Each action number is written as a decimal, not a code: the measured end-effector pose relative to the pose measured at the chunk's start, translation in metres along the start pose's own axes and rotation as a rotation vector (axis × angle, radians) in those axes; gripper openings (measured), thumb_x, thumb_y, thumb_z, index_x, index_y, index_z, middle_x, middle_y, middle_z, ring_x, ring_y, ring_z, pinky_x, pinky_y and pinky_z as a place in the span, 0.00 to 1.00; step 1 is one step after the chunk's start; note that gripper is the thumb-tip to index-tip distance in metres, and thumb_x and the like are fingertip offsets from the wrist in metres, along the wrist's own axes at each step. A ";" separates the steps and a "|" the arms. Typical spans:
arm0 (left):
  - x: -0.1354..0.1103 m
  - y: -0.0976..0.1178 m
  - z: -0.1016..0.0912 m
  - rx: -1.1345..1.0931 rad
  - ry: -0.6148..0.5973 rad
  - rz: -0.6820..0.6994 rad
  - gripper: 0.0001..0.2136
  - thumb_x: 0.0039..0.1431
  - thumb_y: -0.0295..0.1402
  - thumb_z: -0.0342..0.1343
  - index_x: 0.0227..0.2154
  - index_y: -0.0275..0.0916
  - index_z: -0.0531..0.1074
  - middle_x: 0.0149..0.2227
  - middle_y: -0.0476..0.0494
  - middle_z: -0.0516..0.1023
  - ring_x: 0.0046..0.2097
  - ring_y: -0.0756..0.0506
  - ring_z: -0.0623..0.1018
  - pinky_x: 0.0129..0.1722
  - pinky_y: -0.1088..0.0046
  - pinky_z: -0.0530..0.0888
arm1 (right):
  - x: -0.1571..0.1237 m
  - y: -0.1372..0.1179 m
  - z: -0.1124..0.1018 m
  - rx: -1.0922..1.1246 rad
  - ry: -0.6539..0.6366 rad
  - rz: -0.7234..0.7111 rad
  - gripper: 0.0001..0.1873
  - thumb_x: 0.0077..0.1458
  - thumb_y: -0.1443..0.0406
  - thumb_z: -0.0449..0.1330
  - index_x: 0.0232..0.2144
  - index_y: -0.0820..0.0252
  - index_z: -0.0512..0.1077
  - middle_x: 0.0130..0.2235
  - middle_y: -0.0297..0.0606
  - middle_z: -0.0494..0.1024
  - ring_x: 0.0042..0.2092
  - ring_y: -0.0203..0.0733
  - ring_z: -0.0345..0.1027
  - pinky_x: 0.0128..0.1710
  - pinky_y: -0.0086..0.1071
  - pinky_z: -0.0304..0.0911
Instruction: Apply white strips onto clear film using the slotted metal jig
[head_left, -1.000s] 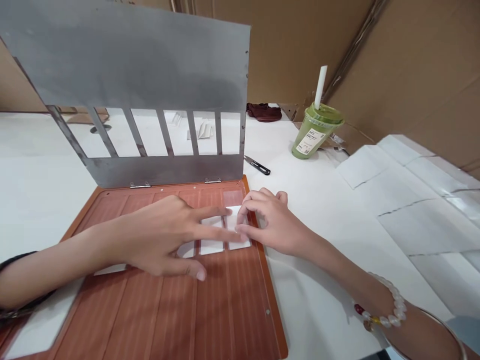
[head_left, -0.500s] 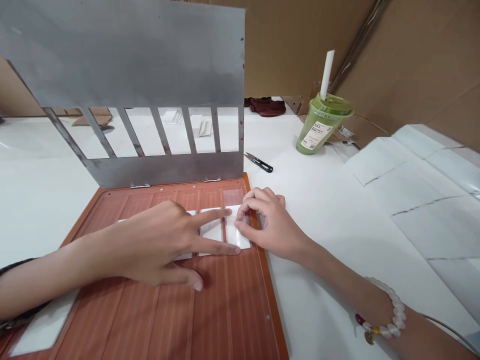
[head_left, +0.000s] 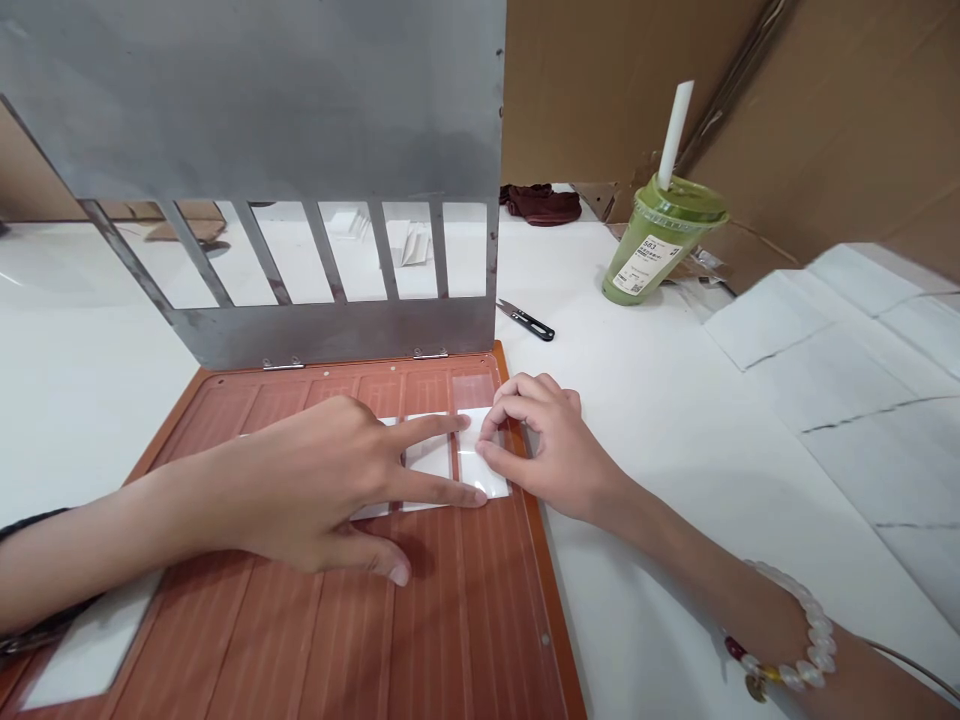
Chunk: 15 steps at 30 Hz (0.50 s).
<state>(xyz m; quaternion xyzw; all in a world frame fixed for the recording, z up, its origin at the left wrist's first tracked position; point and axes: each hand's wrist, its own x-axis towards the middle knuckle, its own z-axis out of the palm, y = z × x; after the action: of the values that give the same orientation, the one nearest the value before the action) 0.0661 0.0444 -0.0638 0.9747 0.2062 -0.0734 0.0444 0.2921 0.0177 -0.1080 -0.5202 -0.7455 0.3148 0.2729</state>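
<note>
A reddish-brown board with shallow lengthwise channels lies on the table, with several flat white rectangular pieces in it. My left hand reaches across it, fingers spread. Its index and middle fingertips press on the glossy rightmost white piece, near the top and bottom ends. Against that piece's right side, my right hand is closed, thumb and index fingertips together. What sits between those tips is too small to make out. Other white pieces show between and beneath my left fingers.
A grey metal plate with slots stands upright, hinged at the board's far edge. Black-handled thread snips lie behind the board. A green drink cup with a straw stands back right, near white folded sheets. Dark red cloth lies farther back.
The view has shifted slightly, so everything sits a little differently in the picture. Both hands keep nearly the same pose at the rightmost white piece.
</note>
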 end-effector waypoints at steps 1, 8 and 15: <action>0.000 0.000 -0.001 0.020 -0.048 0.038 0.24 0.58 0.57 0.46 0.58 0.67 0.58 0.61 0.45 0.63 0.26 0.50 0.73 0.29 0.69 0.68 | 0.000 0.000 0.000 -0.002 0.001 0.002 0.05 0.53 0.66 0.58 0.25 0.55 0.68 0.36 0.30 0.69 0.44 0.40 0.61 0.49 0.44 0.47; 0.001 0.001 -0.008 0.022 -0.083 0.048 0.23 0.62 0.54 0.43 0.60 0.62 0.57 0.63 0.47 0.61 0.29 0.48 0.74 0.34 0.68 0.68 | -0.001 -0.001 0.000 -0.006 0.003 0.006 0.05 0.53 0.65 0.58 0.26 0.55 0.68 0.36 0.29 0.69 0.44 0.39 0.61 0.49 0.44 0.47; 0.002 -0.002 0.000 0.067 -0.038 0.058 0.24 0.66 0.48 0.39 0.63 0.52 0.52 0.60 0.42 0.66 0.30 0.48 0.76 0.31 0.68 0.67 | 0.000 -0.001 -0.002 -0.025 -0.015 0.022 0.05 0.54 0.66 0.57 0.25 0.55 0.69 0.36 0.30 0.69 0.44 0.40 0.61 0.49 0.44 0.49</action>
<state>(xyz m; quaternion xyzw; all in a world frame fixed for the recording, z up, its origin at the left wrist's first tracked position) 0.0668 0.0466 -0.0640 0.9797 0.1746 -0.0973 0.0179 0.2926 0.0175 -0.1059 -0.5294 -0.7456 0.3124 0.2575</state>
